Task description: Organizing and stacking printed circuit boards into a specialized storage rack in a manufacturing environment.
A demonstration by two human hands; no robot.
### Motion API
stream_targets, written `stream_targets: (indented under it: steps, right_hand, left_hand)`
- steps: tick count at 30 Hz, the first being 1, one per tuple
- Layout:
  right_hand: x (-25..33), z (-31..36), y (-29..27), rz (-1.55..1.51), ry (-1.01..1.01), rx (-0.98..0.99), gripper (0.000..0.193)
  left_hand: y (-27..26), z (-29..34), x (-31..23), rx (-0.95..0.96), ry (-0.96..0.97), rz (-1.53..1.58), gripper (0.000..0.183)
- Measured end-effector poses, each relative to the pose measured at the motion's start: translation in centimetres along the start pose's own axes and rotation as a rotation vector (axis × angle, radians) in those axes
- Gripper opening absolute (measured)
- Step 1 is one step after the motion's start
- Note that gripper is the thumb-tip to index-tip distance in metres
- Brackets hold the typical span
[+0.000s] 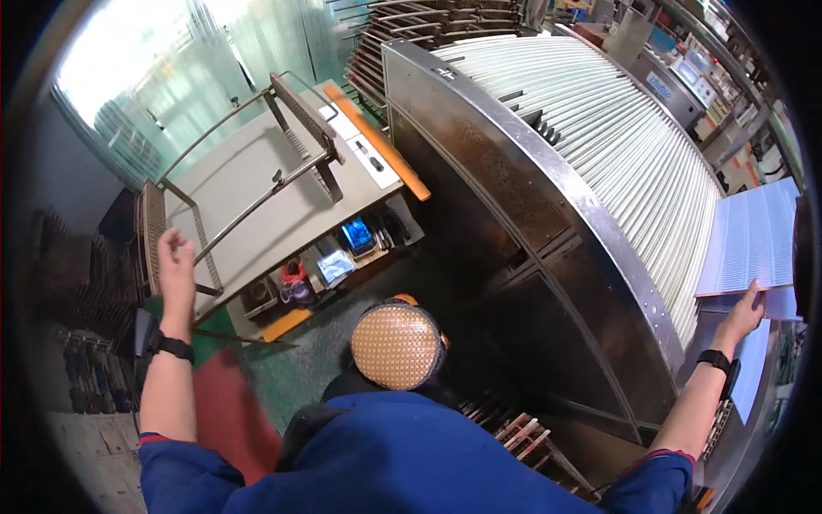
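Observation:
My left hand is raised beside the left end of a metal slotted rack frame, fingers apart and holding nothing that I can see. The frame has long bars and notched end pieces, and it stands on a pale tabletop. Far to the right, my right hand grips the lower edge of a light blue, finely striped panel. Another light blue sheet hangs just below that hand. Beside the panel, a large metal machine carries a curved row of white slats.
A round stool with a woven tan seat stands between the table and the machine. Under the tabletop, a shelf holds a blue packet and a purple bottle. Orange strips edge the table. Dark metal racks are behind.

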State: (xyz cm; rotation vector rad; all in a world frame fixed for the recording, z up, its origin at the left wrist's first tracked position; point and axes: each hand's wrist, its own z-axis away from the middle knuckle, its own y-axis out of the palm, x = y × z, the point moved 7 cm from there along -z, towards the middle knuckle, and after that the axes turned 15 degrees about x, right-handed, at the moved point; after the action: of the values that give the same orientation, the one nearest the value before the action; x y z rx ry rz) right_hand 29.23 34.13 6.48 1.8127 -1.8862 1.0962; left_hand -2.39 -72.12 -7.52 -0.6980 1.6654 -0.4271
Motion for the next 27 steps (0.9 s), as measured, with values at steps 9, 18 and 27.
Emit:
stream_targets:
  steps: [9,18,27]
  right_hand:
    - [-7.5,-3.2,2.2,0.41,0.266,0.007,0.06]
    - [-0.9,-8.1,-5.7,0.176,0.018,-0.124,0.05]
    - [14.4,6.0,5.9,0.557,-0.702,0.045,0.01]
  left_hand:
    - [12.5,10.6,-0.8,0.501,-0.209,-0.054,0.027]
    - [27.6,31.1,8.5,1.76,-0.505,-0.397,0.054]
    - [29.5,32.1,13.7,1.299,-0.86,-1.039,0.033]
